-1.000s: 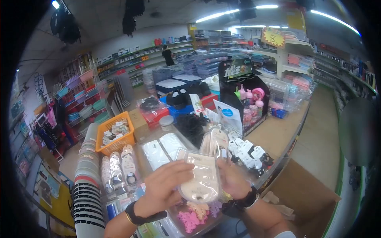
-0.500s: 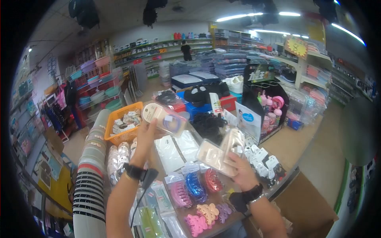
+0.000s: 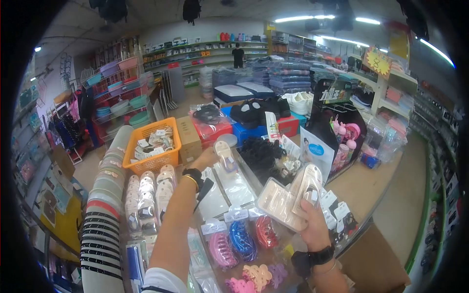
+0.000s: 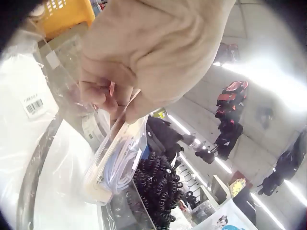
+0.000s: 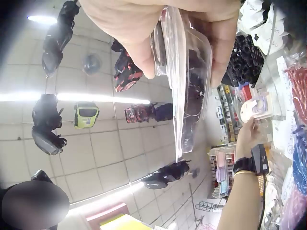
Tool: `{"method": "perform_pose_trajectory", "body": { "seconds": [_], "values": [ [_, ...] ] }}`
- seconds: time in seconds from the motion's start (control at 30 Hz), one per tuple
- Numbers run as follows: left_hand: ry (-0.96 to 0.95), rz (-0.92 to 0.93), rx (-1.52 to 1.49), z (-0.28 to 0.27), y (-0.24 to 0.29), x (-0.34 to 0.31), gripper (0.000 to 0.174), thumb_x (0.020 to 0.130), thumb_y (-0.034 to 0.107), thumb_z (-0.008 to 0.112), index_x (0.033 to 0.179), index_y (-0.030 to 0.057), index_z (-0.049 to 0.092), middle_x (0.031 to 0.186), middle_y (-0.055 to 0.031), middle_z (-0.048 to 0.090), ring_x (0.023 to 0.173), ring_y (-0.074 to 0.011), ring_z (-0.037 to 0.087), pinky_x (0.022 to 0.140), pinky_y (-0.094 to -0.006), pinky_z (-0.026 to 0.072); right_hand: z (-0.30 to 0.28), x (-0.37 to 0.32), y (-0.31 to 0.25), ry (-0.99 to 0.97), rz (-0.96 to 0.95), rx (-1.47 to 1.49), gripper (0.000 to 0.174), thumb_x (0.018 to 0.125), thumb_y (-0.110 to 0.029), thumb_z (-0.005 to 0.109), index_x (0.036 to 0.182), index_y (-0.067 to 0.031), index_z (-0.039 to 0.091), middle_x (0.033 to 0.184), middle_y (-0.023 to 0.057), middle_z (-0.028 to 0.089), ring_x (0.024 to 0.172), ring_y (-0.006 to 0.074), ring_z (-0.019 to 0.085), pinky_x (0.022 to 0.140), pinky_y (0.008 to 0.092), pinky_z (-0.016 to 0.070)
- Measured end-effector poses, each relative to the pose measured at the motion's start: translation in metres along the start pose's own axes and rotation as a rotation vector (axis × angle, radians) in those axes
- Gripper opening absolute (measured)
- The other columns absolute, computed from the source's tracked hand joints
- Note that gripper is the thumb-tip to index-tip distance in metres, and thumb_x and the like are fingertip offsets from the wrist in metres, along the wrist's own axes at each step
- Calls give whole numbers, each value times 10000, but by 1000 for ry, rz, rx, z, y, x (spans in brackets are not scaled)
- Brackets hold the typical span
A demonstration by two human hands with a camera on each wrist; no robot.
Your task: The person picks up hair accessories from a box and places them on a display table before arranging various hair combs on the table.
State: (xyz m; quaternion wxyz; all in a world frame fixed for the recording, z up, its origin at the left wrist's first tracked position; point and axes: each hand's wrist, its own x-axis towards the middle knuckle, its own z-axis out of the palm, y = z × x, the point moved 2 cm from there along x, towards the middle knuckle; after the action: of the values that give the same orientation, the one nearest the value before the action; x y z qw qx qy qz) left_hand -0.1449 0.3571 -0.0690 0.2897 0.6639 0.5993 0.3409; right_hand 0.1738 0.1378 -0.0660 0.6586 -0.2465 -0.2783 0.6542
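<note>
My left hand [image 3: 207, 158] pinches the top of a carded hair-tie pack [image 3: 226, 157] over white plastic-wrapped packets [image 3: 234, 188]. In the left wrist view, thumb and fingers grip the card's edge, and a pale purple band [image 4: 120, 165] shows inside its clear cover. My right hand [image 3: 315, 227] holds several flat carded packs [image 3: 308, 189] fanned together, a beige clear-fronted one [image 3: 277, 201] lowest. Seen from the right wrist, those packs [image 5: 180, 81] stand edge-on between thumb and fingers. Below lie pink, blue and red wrapped hair claws [image 3: 241, 239].
An orange basket [image 3: 154, 163] of small carded items stands at the left, behind rows of carded packs [image 3: 146, 200]. A roll of headbands [image 3: 105, 210] lines the left edge. Black coiled hair ties [image 3: 259, 158] and a black display stand [image 3: 334, 122] are farther right. A cardboard box [image 3: 373, 263] sits at front right.
The hands were together at the packs; my left hand has parted with one pack, swung left, then moved over the white packets. My right hand keeps the others. The head view has turned left.
</note>
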Motion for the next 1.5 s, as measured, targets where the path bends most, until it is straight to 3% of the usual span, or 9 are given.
{"method": "perform_pose_trajectory", "body": {
  "seconds": [0.2,0.47,0.53,0.57,0.67,0.9,1.07,1.33,1.5],
  "values": [
    [120,-102,-136,29,-50,42,154,777,42,552,911,-33,559,704,-107,589,545,-169,592,482,-256,502,0,0,2,43,39,-30,532,760,-3,602,1235,-80,373,1073,66,522,937,184,550,805,333,477],
    [185,-144,-145,36,-50,27,452,746,77,605,1150,18,410,876,-116,593,658,-176,617,542,-295,511,0,3,6,22,18,-33,524,761,0,601,1228,-74,375,1057,59,527,928,172,552,804,322,477],
    [371,242,502,29,-29,15,419,738,101,624,1103,8,440,925,-112,581,833,-171,601,667,-318,498,1,3,4,34,4,-50,525,760,-3,604,1228,-74,375,1057,58,526,927,170,552,803,319,478],
    [249,164,386,24,-2,4,393,731,115,637,1073,15,471,990,-106,564,959,-161,549,781,-325,456,1,3,4,39,1,-60,522,763,-7,605,1227,-75,375,1056,57,527,926,168,553,802,317,479],
    [-58,341,-80,22,57,-25,364,725,90,646,1055,33,502,1015,-81,561,947,-166,545,798,-314,445,-4,6,6,58,-25,-52,505,772,-22,605,1220,-81,380,1054,52,530,926,165,554,792,316,486],
    [-366,1078,64,43,150,-121,606,609,62,693,1176,104,483,1236,-110,435,1141,-260,412,951,-375,333,-11,13,8,73,-71,11,512,777,-50,619,1221,-93,365,1077,53,520,942,170,549,788,332,496],
    [-100,1234,473,55,160,-153,575,563,204,742,1083,93,523,1286,-164,365,1165,-335,365,949,-420,315,-6,12,5,119,-142,-36,555,780,-54,620,1247,-97,322,1096,59,510,972,174,541,795,333,491],
    [211,1568,665,73,140,-150,314,636,164,639,940,94,595,1013,-8,567,844,-156,507,746,-304,401,-10,9,0,170,-198,36,505,810,-79,591,1233,-127,319,1104,46,502,958,182,552,772,339,504],
    [534,1147,280,51,120,-121,304,625,163,704,918,143,626,957,-28,552,837,-217,481,756,-339,344,-21,10,-6,234,-327,80,457,816,-66,571,1201,-143,338,1075,45,508,953,185,557,743,362,523]
  ]
}}
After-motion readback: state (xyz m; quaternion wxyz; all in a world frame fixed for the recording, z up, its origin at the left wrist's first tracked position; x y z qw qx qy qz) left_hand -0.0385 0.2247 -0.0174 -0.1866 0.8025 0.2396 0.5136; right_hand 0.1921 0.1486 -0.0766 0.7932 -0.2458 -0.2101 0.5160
